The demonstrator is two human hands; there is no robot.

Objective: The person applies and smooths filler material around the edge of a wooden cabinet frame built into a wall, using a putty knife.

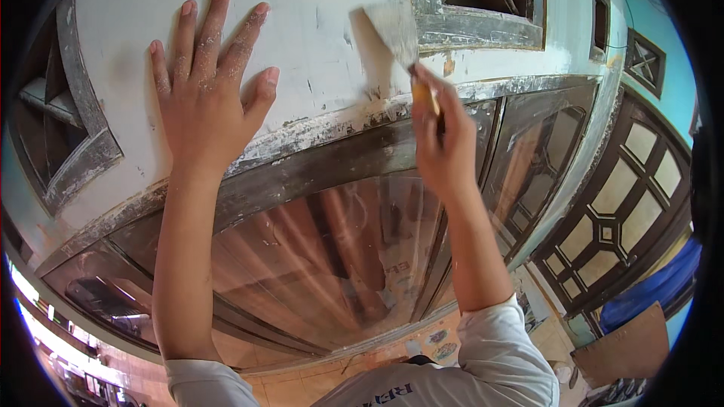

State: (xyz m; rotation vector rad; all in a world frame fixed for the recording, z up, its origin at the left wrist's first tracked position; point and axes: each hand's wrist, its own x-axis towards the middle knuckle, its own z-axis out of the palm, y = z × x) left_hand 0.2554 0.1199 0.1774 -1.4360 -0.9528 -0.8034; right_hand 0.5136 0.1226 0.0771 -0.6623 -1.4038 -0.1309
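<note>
My left hand lies flat on the whitish wall, its fingers spread and dusted with white specks. In my right hand is a putty knife with a wide blade and a yellowish handle. The fingers wrap round the handle, slightly blurred. The blade is up by the wall, left of a dark wooden vent frame, and a shadow falls beside it. Whether its edge touches the wall I cannot tell. Below both hands runs a dark window frame with white flakes and smears along its top edge.
Curtained glass panes fill the window under my forearms. Another vent frame is at the left. To the right stand a dark panelled door, a blue cloth and a brown board. Tiled floor lies far below.
</note>
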